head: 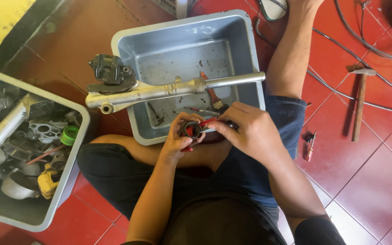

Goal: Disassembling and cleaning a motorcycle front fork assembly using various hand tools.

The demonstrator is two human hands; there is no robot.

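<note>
My left hand (178, 138) grips a small dark ring-shaped part (192, 130) over the front rim of a grey plastic tub (128, 45). My right hand (246, 129) holds a thin red-handled tool (206, 121) whose tip reaches the ring. A silver fork leg (169, 90) with a black brake caliper (110, 72) at its left end lies across the tub. Inside the tub lie a paint brush (212, 95) and a small screwdriver (203, 110).
A second grey tub (75, 177) at the left holds several metal engine parts, a green ring and a yellow item. A hammer (360, 102) and a small red screwdriver (310, 147) lie on the red tiled floor at right, with cables beyond. My crossed legs frame the tub.
</note>
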